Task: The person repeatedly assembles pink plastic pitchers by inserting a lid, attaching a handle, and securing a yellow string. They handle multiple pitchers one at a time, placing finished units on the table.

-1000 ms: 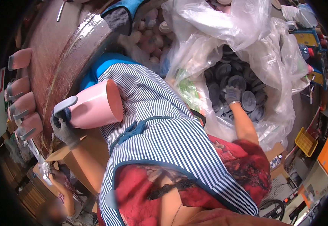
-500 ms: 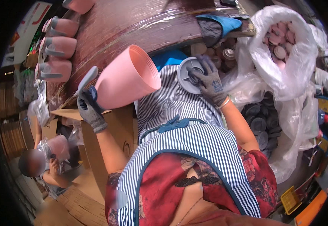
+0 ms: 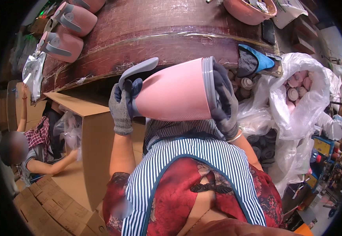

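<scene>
I hold a pink plastic jug (image 3: pixel 173 94) sideways in front of my chest. My left hand (image 3: pixel 122 106), in a grey glove, grips its grey handle (image 3: pixel 138 69). My right hand (image 3: pixel 225 103), also gloved, presses a grey lid (image 3: pixel 207 87) against the jug's wide open end, fingers wrapped over the rim. The jug hangs just below the edge of the dark brown workbench (image 3: pixel 151 31).
More pink jugs (image 3: pixel 65 37) lie at the bench's left end and a pink bowl (image 3: pixel 249 10) at its back. White plastic bags (image 3: pixel 296 86) with pink and dark lids stand at the right. An open cardboard box (image 3: pixel 88 133) stands at the left, and a seated person (image 3: pixel 29 153) beside it.
My right hand has carried the grey lid onto the jug's open end. The jug has turned sideways and moved toward the middle, in front of my chest.
</scene>
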### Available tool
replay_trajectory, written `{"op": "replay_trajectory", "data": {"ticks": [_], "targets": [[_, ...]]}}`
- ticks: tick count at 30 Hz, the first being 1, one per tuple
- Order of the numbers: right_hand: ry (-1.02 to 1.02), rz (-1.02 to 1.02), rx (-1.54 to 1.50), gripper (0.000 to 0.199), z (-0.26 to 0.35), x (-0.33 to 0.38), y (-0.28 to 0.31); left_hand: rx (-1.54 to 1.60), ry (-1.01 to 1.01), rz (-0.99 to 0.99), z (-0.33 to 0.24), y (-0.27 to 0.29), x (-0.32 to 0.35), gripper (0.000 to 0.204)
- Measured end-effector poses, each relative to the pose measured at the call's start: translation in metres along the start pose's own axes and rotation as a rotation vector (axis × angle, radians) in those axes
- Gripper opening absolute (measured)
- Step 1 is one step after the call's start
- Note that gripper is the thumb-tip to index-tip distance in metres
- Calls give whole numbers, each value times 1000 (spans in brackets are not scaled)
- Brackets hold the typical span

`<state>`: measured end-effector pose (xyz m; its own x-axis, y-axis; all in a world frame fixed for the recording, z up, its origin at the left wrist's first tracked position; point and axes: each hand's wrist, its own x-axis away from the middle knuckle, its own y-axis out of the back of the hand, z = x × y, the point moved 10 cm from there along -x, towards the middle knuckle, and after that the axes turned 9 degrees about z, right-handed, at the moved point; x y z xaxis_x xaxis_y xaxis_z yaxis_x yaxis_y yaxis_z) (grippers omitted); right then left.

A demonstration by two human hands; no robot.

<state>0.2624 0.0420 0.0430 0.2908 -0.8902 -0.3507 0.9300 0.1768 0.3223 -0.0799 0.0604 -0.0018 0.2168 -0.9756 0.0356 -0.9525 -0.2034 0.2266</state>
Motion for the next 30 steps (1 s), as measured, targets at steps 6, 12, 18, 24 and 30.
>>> {"op": "replay_trajectory", "data": {"ticks": [6,12,18,24,30], "targets": [[98,27,20,93,27,-16,-3,57,-94,-9,-25,0,-11,29],[150,124,213,99,27,-19,-6,-29,-235,-50,-66,7,-14,22],[227,-13,-285,86,38,-38,11,-71,-426,-94,-102,7,-13,30],[130,26,-276,86,21,-40,9,-119,-656,-31,-132,-2,-9,43],[-132,98,-205,88,-32,-21,-8,-675,-878,-156,-193,-28,19,36]]}}
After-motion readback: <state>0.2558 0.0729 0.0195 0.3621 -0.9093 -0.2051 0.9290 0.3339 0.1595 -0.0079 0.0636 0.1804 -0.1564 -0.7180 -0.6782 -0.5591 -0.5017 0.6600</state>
